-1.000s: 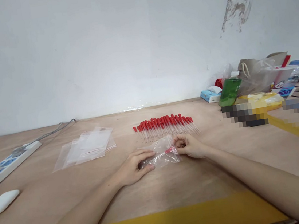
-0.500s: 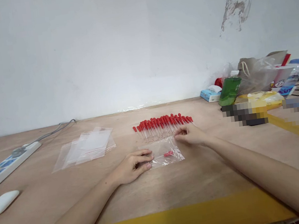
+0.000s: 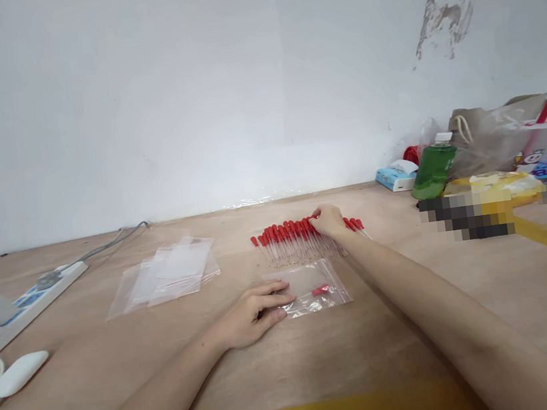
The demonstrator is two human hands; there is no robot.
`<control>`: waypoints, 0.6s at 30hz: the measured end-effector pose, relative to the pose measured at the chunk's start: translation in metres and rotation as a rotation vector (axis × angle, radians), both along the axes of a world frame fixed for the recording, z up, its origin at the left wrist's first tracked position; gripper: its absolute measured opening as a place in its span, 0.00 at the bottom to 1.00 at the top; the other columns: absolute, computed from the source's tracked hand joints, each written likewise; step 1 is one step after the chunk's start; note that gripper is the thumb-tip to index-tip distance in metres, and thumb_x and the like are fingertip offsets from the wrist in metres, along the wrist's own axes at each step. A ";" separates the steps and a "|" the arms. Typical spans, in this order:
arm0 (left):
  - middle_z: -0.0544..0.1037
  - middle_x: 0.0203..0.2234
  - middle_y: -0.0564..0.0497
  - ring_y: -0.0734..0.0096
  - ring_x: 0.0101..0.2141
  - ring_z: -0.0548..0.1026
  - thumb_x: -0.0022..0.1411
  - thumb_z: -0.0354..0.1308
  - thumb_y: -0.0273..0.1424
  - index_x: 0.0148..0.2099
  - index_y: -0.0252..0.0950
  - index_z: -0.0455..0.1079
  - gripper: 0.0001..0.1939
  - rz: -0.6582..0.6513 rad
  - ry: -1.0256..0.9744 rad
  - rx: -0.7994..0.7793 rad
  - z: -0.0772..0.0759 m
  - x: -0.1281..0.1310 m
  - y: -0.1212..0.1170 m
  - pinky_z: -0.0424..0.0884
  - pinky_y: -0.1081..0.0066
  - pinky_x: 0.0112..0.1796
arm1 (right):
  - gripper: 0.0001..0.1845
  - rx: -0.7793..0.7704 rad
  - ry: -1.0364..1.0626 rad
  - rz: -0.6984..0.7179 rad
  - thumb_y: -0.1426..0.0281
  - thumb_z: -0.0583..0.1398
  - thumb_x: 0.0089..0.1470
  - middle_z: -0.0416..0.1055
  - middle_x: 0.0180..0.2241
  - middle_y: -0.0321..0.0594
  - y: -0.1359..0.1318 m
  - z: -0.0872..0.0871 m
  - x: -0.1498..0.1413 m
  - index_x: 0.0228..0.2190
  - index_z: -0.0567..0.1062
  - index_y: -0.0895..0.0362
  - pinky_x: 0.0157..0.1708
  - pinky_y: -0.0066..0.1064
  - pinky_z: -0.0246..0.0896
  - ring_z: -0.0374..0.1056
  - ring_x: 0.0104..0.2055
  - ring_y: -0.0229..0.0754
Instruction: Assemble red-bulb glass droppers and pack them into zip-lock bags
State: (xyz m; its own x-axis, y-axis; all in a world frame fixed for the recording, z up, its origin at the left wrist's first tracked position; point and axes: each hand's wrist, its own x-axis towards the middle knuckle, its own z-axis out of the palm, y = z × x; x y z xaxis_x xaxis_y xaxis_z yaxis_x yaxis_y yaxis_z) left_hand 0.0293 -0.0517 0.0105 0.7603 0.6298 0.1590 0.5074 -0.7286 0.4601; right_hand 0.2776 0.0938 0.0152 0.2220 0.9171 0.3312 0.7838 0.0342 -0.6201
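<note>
A clear zip bag [image 3: 307, 273] lies flat on the table, and a dropper with a red bulb [image 3: 320, 289] is inside it. Resting on the bag's left edge, my left hand [image 3: 256, 309] has its fingers stretched out and holds nothing. Behind the bag, several glass droppers with red bulbs [image 3: 287, 231] lie side by side in a row, bulbs toward the wall. My right hand [image 3: 329, 222] is over the right part of that row, its fingertips pinched at a red bulb; the hand hides some of the droppers.
Several flat clear bags [image 3: 171, 269] lie overlapped on the left. Beyond them is a power strip [image 3: 61, 280] with a cable, and a white plug-like piece [image 3: 18, 374]. At the right stand a green bottle [image 3: 433, 167], a tissue pack [image 3: 395, 177] and a yellow packet [image 3: 507, 186].
My right hand has moved from the bag's right edge up and away to the red bulbs in the row. My left hand stays on the bag. The view has shifted slightly.
</note>
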 end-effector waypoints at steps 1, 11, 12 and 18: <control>0.61 0.55 0.50 0.65 0.55 0.57 0.63 0.45 0.35 0.54 0.44 0.62 0.17 0.001 0.002 -0.004 0.000 0.000 0.000 0.55 0.60 0.53 | 0.08 0.002 0.015 -0.021 0.71 0.57 0.41 0.71 0.33 0.49 0.000 0.001 0.000 0.27 0.73 0.59 0.38 0.33 0.56 0.66 0.39 0.47; 0.61 0.55 0.51 0.66 0.55 0.57 0.64 0.43 0.36 0.53 0.45 0.62 0.17 0.016 0.021 -0.024 0.001 0.000 0.001 0.54 0.61 0.54 | 0.13 0.308 0.402 0.017 0.67 0.53 0.47 0.66 0.26 0.36 -0.048 0.018 0.040 0.36 0.63 0.58 0.27 0.29 0.60 0.65 0.27 0.37; 0.61 0.55 0.51 0.66 0.55 0.58 0.63 0.44 0.36 0.54 0.44 0.62 0.17 0.015 0.019 -0.016 0.001 0.001 0.001 0.55 0.61 0.54 | 0.13 0.302 0.514 0.023 0.66 0.54 0.46 0.65 0.24 0.34 -0.059 0.013 0.046 0.36 0.62 0.58 0.23 0.27 0.59 0.63 0.23 0.35; 0.62 0.54 0.50 0.66 0.54 0.59 0.62 0.46 0.36 0.54 0.43 0.61 0.18 0.002 0.002 0.009 0.001 0.001 0.001 0.56 0.61 0.53 | 0.12 0.200 0.923 0.053 0.66 0.56 0.44 0.60 0.19 0.28 -0.101 -0.021 0.056 0.32 0.60 0.56 0.14 0.21 0.54 0.58 0.17 0.30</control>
